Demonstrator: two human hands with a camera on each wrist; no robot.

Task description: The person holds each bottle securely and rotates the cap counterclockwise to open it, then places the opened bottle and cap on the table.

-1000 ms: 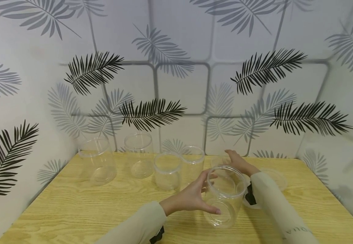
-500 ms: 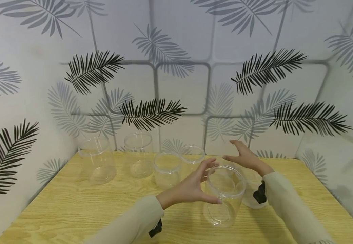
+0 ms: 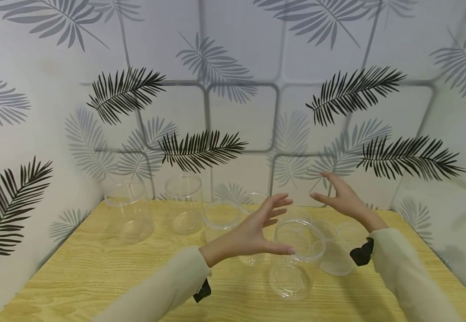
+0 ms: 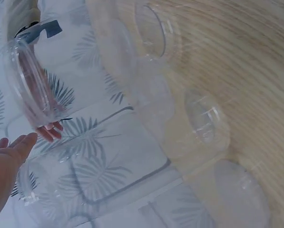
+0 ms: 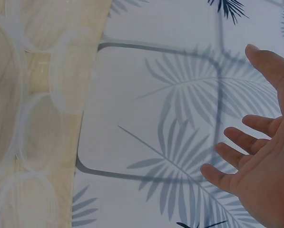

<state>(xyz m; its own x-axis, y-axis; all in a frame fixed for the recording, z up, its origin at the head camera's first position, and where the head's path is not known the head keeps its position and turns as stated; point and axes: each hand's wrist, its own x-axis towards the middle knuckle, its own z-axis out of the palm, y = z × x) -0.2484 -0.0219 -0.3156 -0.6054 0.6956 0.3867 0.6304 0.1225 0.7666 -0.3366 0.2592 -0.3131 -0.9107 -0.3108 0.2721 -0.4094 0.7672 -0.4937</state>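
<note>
A clear plastic jar (image 3: 302, 268) stands open-topped on the table, right of the middle. My left hand (image 3: 245, 239) hovers at its left side, fingers spread, with the thumb overlapping the jar's rim in the head view. Farther back and to the right, my right hand (image 3: 343, 199) is raised above the table, thumb and fingers apart around nothing. The right wrist view shows that hand (image 5: 263, 161) with its palm bare. In the left wrist view, my left fingers (image 4: 18, 147) are near another jar rim (image 4: 30, 85), through which the right hand shows.
Left along the back stand more clear jars, a large one (image 3: 130, 219), another (image 3: 184, 210) and a smaller one (image 3: 221, 219). Flat clear discs, likely lids (image 3: 337, 264), lie right of the near jar. A patterned wall (image 3: 241, 116) closes off the wooden table (image 3: 116, 277) behind.
My right hand has moved up and to the right, from behind the near jar. My left hand has risen slightly along that jar's side. The jars stay where they were.
</note>
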